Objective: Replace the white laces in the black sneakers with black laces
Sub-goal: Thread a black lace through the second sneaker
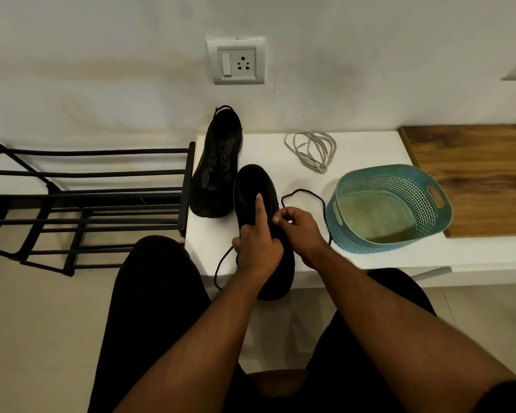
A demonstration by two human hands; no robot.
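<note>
A black sneaker lies toe-away at the front of the white table, its heel past the edge. My left hand rests on it, index finger stretched along the upper, other fingers curled at the shoe's left side. My right hand pinches the black lace at the eyelets; the lace loops out to the right, and another strand trails off the left edge. A second black sneaker lies behind, at the table's left. The white laces sit bundled at the back.
A teal perforated basket stands right of the shoe, beside a wooden board. A black metal shoe rack stands to the left on the floor. A wall socket is above. My knees are below the table edge.
</note>
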